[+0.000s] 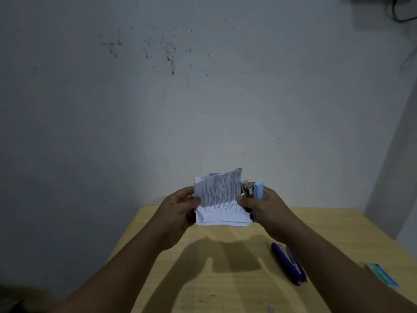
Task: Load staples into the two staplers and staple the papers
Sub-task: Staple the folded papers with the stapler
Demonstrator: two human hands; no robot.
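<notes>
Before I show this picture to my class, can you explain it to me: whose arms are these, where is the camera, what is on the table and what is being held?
There is no machine here. A person wears a wide-angle camera on the head, so you look forward and down along their own arms.

The left hand and the right hand hold a small bundle of printed papers up above a wooden table. The right hand also grips a light blue stapler at the papers' right edge.

On the table lie a purple stapler and, further right, a small teal box; I cannot read what it holds. Behind is a stained wall.
</notes>
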